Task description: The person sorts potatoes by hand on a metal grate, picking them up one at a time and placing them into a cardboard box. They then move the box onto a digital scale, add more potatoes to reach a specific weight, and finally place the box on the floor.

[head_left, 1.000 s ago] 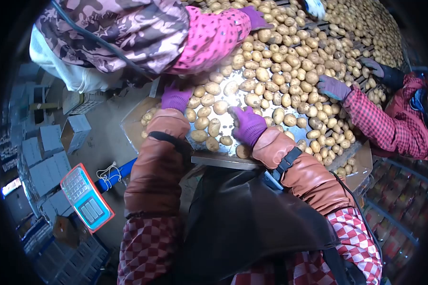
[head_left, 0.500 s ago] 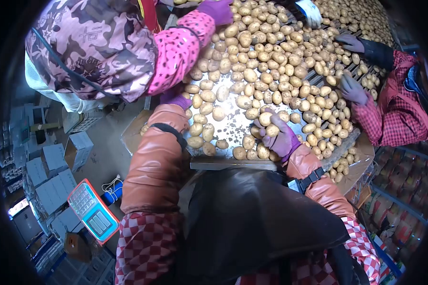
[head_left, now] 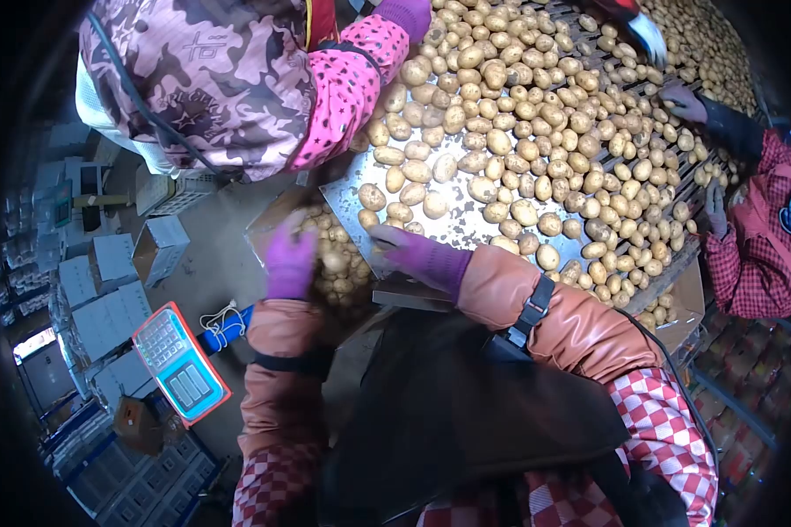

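My left hand (head_left: 292, 256), in a purple glove, is over the left side of a cardboard box (head_left: 266, 221) of potatoes (head_left: 336, 283); its fingers are slightly parted and blurred, with nothing seen in them. Stretched leftward across the near left corner of the metal sorting table (head_left: 347, 191) is my right hand (head_left: 413, 253), gloved in purple with greyish fingertips. Its fingers look extended, tips right at the table's edge beside the box. Loose potatoes (head_left: 434, 205) lie on the metal just beyond it, and a thick spread of potatoes (head_left: 580, 140) covers the table further back.
A person in a camouflage hood (head_left: 193, 79) leans in at the left, a purple-gloved hand (head_left: 406, 16) at the potatoes. Another person in a checked sleeve (head_left: 747, 272) works at the right. A white glove (head_left: 649, 39) reaches in behind. A scale (head_left: 180, 362) and cartons (head_left: 160, 250) stand lower left.
My right hand has moved left from the potatoes on the table to its near left corner. My left hand has drawn back from the table over the box. The view has shifted.
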Demonstrator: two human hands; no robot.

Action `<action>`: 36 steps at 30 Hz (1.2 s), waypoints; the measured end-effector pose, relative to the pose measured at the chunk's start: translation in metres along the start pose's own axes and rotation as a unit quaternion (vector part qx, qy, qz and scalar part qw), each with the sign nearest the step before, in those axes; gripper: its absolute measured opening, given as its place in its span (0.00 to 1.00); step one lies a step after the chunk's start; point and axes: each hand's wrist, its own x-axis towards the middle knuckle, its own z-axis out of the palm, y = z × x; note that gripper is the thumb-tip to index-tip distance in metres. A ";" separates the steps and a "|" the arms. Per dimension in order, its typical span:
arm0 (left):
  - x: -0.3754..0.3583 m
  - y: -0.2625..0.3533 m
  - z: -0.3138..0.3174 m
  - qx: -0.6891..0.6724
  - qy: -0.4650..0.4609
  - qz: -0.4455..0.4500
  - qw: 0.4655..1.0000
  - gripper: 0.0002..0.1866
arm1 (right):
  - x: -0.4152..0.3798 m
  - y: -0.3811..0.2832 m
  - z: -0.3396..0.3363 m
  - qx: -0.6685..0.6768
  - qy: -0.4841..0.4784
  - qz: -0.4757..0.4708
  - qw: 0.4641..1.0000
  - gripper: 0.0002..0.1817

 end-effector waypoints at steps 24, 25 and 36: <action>0.017 0.095 0.238 0.219 -0.110 -0.046 0.968 0.38 | -0.271 0.058 -0.134 0.189 0.454 -0.090 0.866 0.28; 0.020 0.106 0.237 0.239 -0.120 -0.076 0.960 0.38 | -0.272 0.059 -0.139 0.178 0.459 -0.095 0.865 0.28; 0.028 0.115 0.202 0.115 -0.130 -0.029 0.985 0.34 | -0.276 0.048 -0.163 0.100 0.473 -0.105 0.869 0.24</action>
